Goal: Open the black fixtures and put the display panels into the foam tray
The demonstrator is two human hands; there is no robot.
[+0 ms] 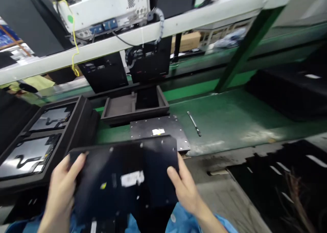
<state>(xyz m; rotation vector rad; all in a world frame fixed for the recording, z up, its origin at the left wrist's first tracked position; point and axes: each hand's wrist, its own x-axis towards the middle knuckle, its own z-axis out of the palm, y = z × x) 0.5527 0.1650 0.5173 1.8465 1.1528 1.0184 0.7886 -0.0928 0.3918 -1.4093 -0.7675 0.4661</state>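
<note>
A dark flat panel (102,168) with small screws along its edges, a white label and a yellow sticker is held up close in front of me. My left hand (62,183) grips its left edge, thumb on the face. Its right edge is in my right hand (185,185), thumb also on the face; the fingers behind the panel are hidden. Just beyond it, a similar dark plate (143,127) with a white label lies on the green bench (217,117).
Left stands a black foam tray (73,124) with two screen parts (30,154). A shallow foam tray (130,115) with a dark part sits at the back. A thin pen-like tool (194,123) lies on the bench. A green post (247,49) rises at the rear.
</note>
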